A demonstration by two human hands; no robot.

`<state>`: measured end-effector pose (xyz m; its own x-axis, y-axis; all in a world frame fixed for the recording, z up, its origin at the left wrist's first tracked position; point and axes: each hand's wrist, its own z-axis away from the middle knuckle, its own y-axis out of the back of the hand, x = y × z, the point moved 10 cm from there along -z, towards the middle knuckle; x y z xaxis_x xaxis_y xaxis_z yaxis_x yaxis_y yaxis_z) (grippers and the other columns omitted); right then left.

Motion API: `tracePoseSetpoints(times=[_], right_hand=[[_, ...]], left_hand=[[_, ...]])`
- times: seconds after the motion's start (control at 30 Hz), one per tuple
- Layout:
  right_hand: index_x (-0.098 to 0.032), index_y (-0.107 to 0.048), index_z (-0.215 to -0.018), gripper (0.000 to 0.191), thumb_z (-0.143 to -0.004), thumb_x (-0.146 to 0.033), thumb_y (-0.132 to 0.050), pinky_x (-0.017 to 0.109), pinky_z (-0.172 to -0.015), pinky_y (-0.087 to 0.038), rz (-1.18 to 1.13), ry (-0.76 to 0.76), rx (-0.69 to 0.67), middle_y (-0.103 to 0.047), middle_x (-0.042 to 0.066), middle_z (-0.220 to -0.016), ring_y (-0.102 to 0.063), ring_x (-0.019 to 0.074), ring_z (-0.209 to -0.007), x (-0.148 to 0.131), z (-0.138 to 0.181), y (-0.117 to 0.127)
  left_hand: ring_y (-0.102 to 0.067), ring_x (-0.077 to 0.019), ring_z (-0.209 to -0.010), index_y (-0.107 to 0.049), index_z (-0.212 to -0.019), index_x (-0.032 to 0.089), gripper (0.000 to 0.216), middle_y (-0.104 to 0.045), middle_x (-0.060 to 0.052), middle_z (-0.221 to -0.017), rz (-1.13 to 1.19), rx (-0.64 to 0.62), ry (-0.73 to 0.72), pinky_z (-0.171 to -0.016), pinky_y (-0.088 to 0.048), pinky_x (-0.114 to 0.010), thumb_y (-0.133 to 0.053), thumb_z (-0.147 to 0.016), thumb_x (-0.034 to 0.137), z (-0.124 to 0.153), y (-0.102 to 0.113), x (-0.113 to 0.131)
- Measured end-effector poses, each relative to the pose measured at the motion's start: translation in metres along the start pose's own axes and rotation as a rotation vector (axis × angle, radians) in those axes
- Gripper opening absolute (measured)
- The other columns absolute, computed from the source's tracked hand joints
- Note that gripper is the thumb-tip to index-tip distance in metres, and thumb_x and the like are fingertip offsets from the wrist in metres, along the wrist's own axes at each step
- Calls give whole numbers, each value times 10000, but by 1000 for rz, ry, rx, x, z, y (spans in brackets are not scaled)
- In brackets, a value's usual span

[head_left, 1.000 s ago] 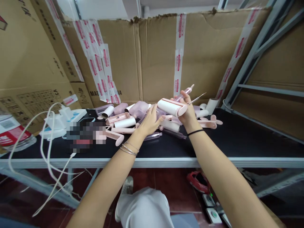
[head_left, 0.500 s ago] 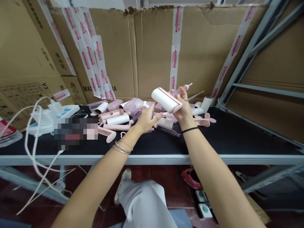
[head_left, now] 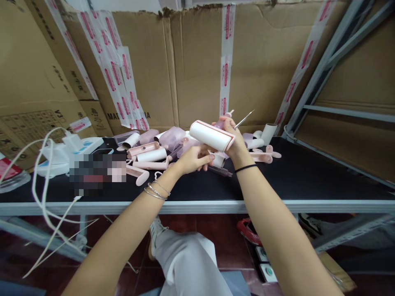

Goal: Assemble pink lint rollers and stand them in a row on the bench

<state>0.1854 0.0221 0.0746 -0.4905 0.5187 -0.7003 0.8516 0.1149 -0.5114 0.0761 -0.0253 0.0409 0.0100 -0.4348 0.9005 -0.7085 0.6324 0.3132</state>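
My right hand (head_left: 236,142) is closed round a white lint roller (head_left: 211,136) with pink end caps, held above the black bench top (head_left: 308,176). A thin metal pick (head_left: 245,119) and a clear pink piece stick up from the same hand. My left hand (head_left: 193,158) sits just under the roller with its fingers curled, touching pink parts in the pile; what it grips is hidden. Pink handles (head_left: 138,176) and white rolls (head_left: 152,156) lie scattered behind and to the left.
Taped cardboard sheets (head_left: 197,65) wall the back of the bench. White chargers and cables (head_left: 61,152) lie at the left, with cords hanging over the edge. A grey metal rack (head_left: 327,61) stands at the right. Red floor and small items lie below.
My left hand has gone from spread fingers to curled under the roller. My right hand has tilted the roller and brought it slightly left and lower.
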Motion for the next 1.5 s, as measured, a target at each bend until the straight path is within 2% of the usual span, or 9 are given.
tracePoseSetpoints(times=[0.13, 0.23, 0.43, 0.6, 0.73, 0.9, 1.0, 1.17, 1.5], right_hand=[[-268, -561, -869, 202, -787, -440, -626, 327, -725, -538, -22, 145, 97, -637, -26, -777, -640, 148, -781, -14, -6, 19], [-275, -553, -881, 196, -777, -423, -629, 335, -771, -527, -25, 224, 148, -629, -29, -822, -630, 144, -840, -19, -8, 29], [-289, -552, -918, 221, -761, -404, -656, 337, -793, -520, -48, 179, 98, -642, -22, -891, -622, 146, -894, -15, -6, 23], [-279, -576, -895, 205, -744, -354, -694, 305, -690, -539, -37, 71, -33, -676, -24, -880, -637, 137, -770, -14, 2, 0], [-252, -622, -875, 220, -701, -296, -749, 255, -642, -534, 1, -2, -148, -684, -18, -972, -611, 102, -694, -10, 11, -19], [-257, -670, -968, 326, -664, -286, -782, 240, -686, -532, 60, 7, -210, -655, -18, -1034, -598, 87, -704, -8, 12, -27], [-284, -665, -1001, 333, -686, -330, -761, 234, -651, -519, 155, 64, -154, -647, -22, -1018, -584, 87, -697, -8, 8, -21], [-217, -646, -878, 242, -733, -402, -705, 171, -364, -297, 360, 185, -32, -506, -63, -624, -346, 25, -404, -14, 7, -12], [-207, -516, -882, 493, -659, -611, -688, 195, -288, -154, 378, -178, -238, -371, -122, -417, -236, 34, -276, 21, 23, -39]], left_hand=[[-614, -141, -521, -635, -845, 114, 409, -652, -61, -695, 107, -451, 415, -369, -416, -196, -660, -731, 506, 26, -40, -26], [-625, -159, -530, -648, -797, 108, 390, -670, -80, -703, 35, -513, 596, -400, -457, -227, -663, -730, 493, 40, -38, -44], [-626, -161, -538, -639, -780, 130, 363, -680, -69, -694, 80, -281, 543, -465, -489, -256, -723, -682, 469, 24, -13, -56], [-673, -169, -734, -609, -975, 160, 438, -694, -84, -882, 333, -157, 239, -618, -533, -266, -756, -679, 446, 6, -5, -22], [-673, -213, -813, -545, -1037, 170, 587, -672, -89, -938, 512, 153, 18, -603, -550, -300, -734, -650, 569, -2, 30, -3], [-663, -198, -792, -523, -1006, 172, 574, -657, -35, -883, 504, 495, -51, -625, -572, -328, -800, -605, 476, 5, 67, -5], [-660, -206, -856, -521, -1003, 175, 565, -661, -33, -916, 554, 583, -117, -717, -578, -381, -802, -604, 459, 9, 76, -1], [-658, -220, -897, -549, -983, 177, 543, -683, -43, -916, 630, 727, -228, -790, -564, -403, -818, -584, 428, 18, 92, 2], [-652, -226, -957, -579, -1015, 201, 513, -697, -46, -984, 701, 724, -335, -867, -525, -437, -830, -586, 326, 19, 94, 8]])
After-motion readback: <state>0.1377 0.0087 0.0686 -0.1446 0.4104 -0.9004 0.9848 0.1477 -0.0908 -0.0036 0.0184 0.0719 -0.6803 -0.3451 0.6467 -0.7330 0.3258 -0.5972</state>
